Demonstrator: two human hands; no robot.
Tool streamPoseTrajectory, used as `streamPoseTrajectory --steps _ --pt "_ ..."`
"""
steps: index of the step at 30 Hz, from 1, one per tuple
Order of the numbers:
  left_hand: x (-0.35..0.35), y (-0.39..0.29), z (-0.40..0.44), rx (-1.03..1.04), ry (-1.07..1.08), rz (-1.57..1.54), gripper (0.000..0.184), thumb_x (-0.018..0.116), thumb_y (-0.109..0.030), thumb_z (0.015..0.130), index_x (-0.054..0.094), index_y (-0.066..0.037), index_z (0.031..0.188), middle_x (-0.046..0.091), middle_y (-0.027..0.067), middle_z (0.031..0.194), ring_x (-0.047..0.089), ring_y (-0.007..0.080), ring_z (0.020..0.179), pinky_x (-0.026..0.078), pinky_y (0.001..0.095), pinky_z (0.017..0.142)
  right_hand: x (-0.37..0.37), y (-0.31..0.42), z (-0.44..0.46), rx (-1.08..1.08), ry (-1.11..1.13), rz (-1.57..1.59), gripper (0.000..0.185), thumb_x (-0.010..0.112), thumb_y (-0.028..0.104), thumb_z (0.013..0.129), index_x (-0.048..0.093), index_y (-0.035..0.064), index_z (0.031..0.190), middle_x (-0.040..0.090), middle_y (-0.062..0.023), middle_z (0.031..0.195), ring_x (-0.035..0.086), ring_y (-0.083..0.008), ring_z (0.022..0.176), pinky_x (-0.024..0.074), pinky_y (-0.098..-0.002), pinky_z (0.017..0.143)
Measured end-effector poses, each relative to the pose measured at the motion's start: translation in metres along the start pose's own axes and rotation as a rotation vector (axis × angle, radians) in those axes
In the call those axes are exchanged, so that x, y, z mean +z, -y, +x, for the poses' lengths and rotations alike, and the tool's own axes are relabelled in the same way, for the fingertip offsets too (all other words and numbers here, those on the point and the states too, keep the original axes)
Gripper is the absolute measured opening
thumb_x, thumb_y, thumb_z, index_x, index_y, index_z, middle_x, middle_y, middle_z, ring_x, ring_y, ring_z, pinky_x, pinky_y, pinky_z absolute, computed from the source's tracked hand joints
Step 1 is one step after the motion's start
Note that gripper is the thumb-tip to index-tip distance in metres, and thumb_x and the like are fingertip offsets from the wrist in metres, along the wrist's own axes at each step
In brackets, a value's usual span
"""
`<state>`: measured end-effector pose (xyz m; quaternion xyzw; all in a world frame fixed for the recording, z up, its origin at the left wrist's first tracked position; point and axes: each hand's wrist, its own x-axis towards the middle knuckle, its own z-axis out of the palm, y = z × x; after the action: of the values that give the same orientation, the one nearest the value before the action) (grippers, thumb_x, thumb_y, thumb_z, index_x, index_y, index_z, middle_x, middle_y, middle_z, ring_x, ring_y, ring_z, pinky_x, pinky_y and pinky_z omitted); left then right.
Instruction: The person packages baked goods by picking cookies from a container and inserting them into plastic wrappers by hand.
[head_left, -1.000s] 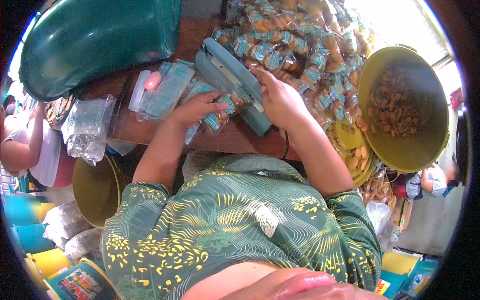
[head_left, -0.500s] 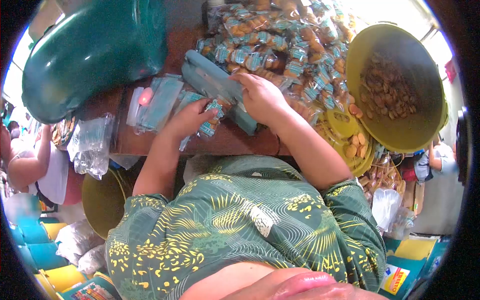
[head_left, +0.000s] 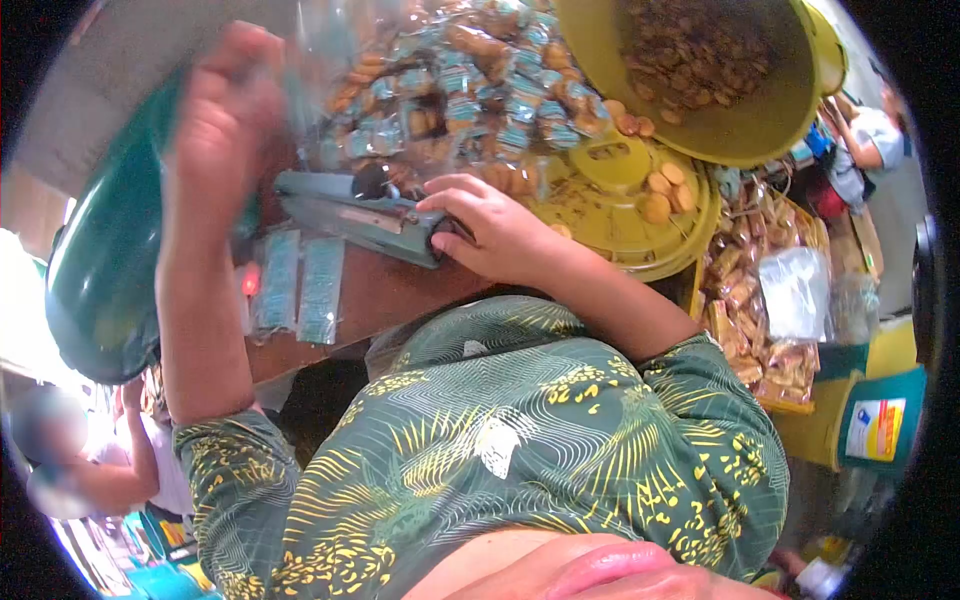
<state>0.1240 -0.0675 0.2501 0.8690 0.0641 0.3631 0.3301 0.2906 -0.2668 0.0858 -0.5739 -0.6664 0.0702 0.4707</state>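
My left hand (head_left: 225, 130) is raised over the left side of the table, smeared by motion. Its fingers are too blurred to show whether anything is in them. My right hand (head_left: 490, 230) is at the right end of a blue-grey bag sealer (head_left: 350, 220), fingers on top and thumb at the near side. Beyond the sealer lies a heap of clear packets of round biscuits (head_left: 460, 90) with blue labels. Left of the sealer, flat blue-printed bags (head_left: 320, 290) lie beside a small pink-red object (head_left: 250, 280).
A big green tub (head_left: 110, 260) stands on the left. At the back right, a tilted yellow tub (head_left: 790, 110) holds loose biscuits. Several biscuits rest on a yellow lid (head_left: 600, 200). A crate of packets (head_left: 740, 300) is at the right. Other people are at both sides.
My left hand has left the biscuit packet near the sealer and swung up and left. My right hand has shifted to the sealer's near right end. The whole view has turned.
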Motion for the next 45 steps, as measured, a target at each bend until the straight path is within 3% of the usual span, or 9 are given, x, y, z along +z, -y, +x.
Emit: streamPoseTrajectory --steps 6,12,15,21,25,33,38,40,45 --pt "-0.011 0.025 -0.002 0.07 -0.417 -0.024 0.036 0.06 -0.021 0.097 0.055 -0.004 0.129 0.063 0.0083 0.12 0.06 0.0169 0.11 0.046 0.0317 0.097 -0.069 -0.017 -0.054 0.121 -0.077 -0.209 0.031 0.068 0.015 0.086 0.063 0.0052 0.115 0.055 -0.0166 0.128 0.052 -0.0343 0.122 0.0429 -0.0406 0.103" --pt "0.005 0.183 -0.139 -0.536 -0.187 0.698 0.046 0.065 -0.036 0.091 0.062 0.0 0.121 0.063 0.02 0.117 0.06 0.0334 0.11 0.046 0.0403 0.098 -0.189 -0.094 -0.164 0.624 -0.421 -0.744 0.044 0.071 0.025 0.085 0.06 0.0078 0.124 0.055 -0.0199 0.127 0.053 -0.0357 0.12 0.0438 -0.0419 0.103" --pt "0.007 0.211 -0.195 -0.654 -0.03 0.957 0.047 0.067 -0.039 0.088 0.064 0.0 0.115 0.065 0.0219 0.111 0.062 0.0368 0.103 0.048 0.0418 0.092 -0.2 -0.093 -0.185 0.806 -0.347 -0.758 0.051 0.07 0.03 0.086 0.056 0.0074 0.13 0.054 -0.021 0.129 0.052 -0.0364 0.121 0.0411 -0.0422 0.105" --pt "-0.011 0.24 -0.216 -0.653 0.165 0.791 0.044 0.071 -0.036 0.085 0.064 0.0 0.109 0.068 0.0217 0.097 0.064 0.0364 0.09 0.05 0.0417 0.08 -0.188 -0.119 -0.195 0.75 -0.395 -0.65 0.047 0.063 0.032 0.092 0.055 0.0072 0.131 0.057 -0.0219 0.126 0.054 -0.0375 0.117 0.0416 -0.0429 0.103" --pt "-0.003 0.243 -0.212 -0.589 0.018 0.797 0.04 0.069 -0.035 0.086 0.065 -0.002 0.108 0.068 0.0192 0.095 0.064 0.0354 0.089 0.05 0.042 0.08 -0.18 -0.094 -0.172 0.69 -0.521 -0.527 0.042 0.055 0.031 0.097 0.055 0.007 0.13 0.059 -0.0222 0.122 0.056 -0.0371 0.114 0.0447 -0.0424 0.098" --pt "0.011 0.236 -0.205 -0.619 0.098 0.776 0.033 0.067 -0.032 0.087 0.063 -0.001 0.098 0.066 0.0215 0.094 0.064 0.0386 0.089 0.048 0.0438 0.078 -0.105 -0.059 -0.135 0.627 -0.09 -0.616 0.045 0.056 0.033 0.095 0.052 0.0077 0.132 0.055 -0.0212 0.122 0.054 -0.0396 0.115 0.0458 -0.046 0.097" --pt "0.014 0.229 -0.209 -0.509 -0.154 0.703 0.027 0.066 -0.029 0.089 0.059 -0.003 0.092 0.063 0.0208 0.082 0.062 0.039 0.08 0.048 0.045 0.074 -0.096 -0.067 -0.133 0.629 -0.107 -0.748 0.037 0.058 0.028 0.095 0.056 0.0065 0.125 0.059 -0.0206 0.116 0.058 -0.0407 0.104 0.048 -0.0448 0.09" --pt "0.005 0.227 -0.209 -0.673 -0.116 0.606 0.026 0.067 -0.028 0.089 0.058 -0.003 0.093 0.062 0.0185 0.08 0.062 0.0348 0.08 0.048 0.0436 0.075 -0.101 -0.071 -0.131 0.604 -0.105 -0.748 0.038 0.057 0.03 0.096 0.056 0.0055 0.124 0.06 -0.0208 0.114 0.058 -0.0414 0.104 0.0479 -0.0448 0.09" --pt "0.0 0.226 -0.213 -0.5 -0.333 0.601 0.031 0.074 -0.02 0.083 0.058 -0.004 0.104 0.063 0.0124 0.091 0.06 0.0276 0.081 0.049 0.0378 0.076 -0.102 -0.071 -0.124 0.641 -0.026 -0.719 0.047 0.046 0.041 0.1 0.055 0.0006 0.124 0.059 -0.0229 0.118 0.056 -0.0413 0.11 0.0444 -0.0448 0.096"
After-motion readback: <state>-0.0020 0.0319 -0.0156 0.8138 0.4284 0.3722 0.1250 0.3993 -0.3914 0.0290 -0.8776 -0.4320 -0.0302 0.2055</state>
